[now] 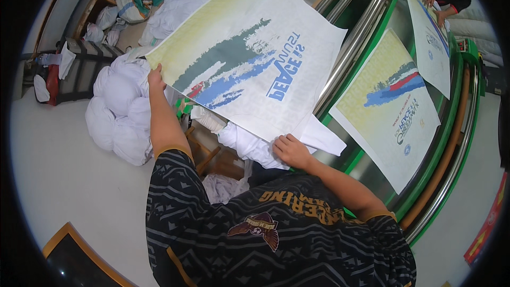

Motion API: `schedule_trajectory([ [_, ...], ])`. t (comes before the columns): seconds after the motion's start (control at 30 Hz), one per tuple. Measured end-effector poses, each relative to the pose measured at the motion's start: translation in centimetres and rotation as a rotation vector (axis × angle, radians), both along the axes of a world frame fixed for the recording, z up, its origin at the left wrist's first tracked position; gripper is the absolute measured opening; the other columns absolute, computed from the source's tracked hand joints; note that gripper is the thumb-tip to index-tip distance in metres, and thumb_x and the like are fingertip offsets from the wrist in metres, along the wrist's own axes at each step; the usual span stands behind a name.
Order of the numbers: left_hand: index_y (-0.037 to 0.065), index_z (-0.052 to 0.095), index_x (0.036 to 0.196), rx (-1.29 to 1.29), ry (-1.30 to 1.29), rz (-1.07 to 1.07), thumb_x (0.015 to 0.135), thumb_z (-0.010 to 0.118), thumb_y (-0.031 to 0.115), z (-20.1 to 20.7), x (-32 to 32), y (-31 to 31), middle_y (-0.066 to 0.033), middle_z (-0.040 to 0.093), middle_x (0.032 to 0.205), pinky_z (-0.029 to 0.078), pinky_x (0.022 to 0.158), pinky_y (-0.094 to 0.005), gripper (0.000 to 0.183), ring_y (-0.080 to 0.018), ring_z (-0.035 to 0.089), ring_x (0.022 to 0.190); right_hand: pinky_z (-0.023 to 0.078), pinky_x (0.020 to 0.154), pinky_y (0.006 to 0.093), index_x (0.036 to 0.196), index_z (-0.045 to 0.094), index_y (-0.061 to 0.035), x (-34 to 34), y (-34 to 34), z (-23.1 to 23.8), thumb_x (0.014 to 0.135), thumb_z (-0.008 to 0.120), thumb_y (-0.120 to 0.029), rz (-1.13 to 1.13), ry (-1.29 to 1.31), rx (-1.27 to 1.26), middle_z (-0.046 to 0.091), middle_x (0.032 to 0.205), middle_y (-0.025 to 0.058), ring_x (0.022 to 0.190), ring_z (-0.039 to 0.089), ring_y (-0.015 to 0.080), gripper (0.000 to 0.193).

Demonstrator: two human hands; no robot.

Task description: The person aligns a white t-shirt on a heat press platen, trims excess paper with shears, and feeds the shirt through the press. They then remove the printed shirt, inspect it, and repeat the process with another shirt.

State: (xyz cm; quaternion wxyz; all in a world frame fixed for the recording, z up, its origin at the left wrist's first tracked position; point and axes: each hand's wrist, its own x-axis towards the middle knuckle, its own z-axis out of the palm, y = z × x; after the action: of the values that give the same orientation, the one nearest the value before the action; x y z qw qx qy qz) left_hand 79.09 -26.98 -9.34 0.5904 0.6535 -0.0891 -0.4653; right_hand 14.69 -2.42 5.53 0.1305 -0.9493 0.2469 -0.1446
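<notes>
A large white printed sheet (234,64) with yellow, grey-green and blue brush strokes and mirrored lettering is stretched out in front of me. At its left corner, my left hand (155,78) is closed on the edge. My right hand (291,151) has its fingers curled onto the near corner, pinching it. Below that near edge lies white cloth (247,141), partly covered by the sheet. Two more printed pieces rest on the green roller machine to the right: a nearer sheet (380,117) and a farther sheet (427,42).
Steel rollers (361,26) run along the green-framed machine (454,111). At the far right, a co-worker's hands (442,15) touch the farther sheet. A big white cloth bundle (119,109) sits on the floor at left, near a dark case (85,69). A wooden stool (204,151) stands under the sheet.
</notes>
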Motion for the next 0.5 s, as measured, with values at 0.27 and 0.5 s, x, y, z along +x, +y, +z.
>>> schedule_trajectory([
  [0.27,-0.005,0.058,0.153,0.212,-0.177,0.156,0.112,0.075,0.035,1.6,-4.1,2.6,-0.0219,0.076,0.138,0.063,0.104,-0.0527,0.06,-0.041,0.076,0.122,0.05,0.084,0.0366,0.105,0.073,-0.0016,0.3,-0.2,-0.7,0.086,0.071,-0.017,-0.004,-0.01,0.019,0.065,0.103,0.0072,0.098,0.064,0.0234,0.024],
  [0.5,0.004,0.059,0.159,0.124,-1.121,-0.532,0.1,0.075,0.068,11.6,-22.6,6.3,-0.0242,0.068,0.156,0.054,0.113,-0.0529,0.089,-0.0468,0.07,0.135,0.05,0.085,0.036,0.107,0.074,-0.003,0.5,-0.7,-1.0,0.087,0.071,-0.016,-0.005,-0.01,0.008,0.066,0.105,0.007,0.101,0.064,0.0232,0.024],
])
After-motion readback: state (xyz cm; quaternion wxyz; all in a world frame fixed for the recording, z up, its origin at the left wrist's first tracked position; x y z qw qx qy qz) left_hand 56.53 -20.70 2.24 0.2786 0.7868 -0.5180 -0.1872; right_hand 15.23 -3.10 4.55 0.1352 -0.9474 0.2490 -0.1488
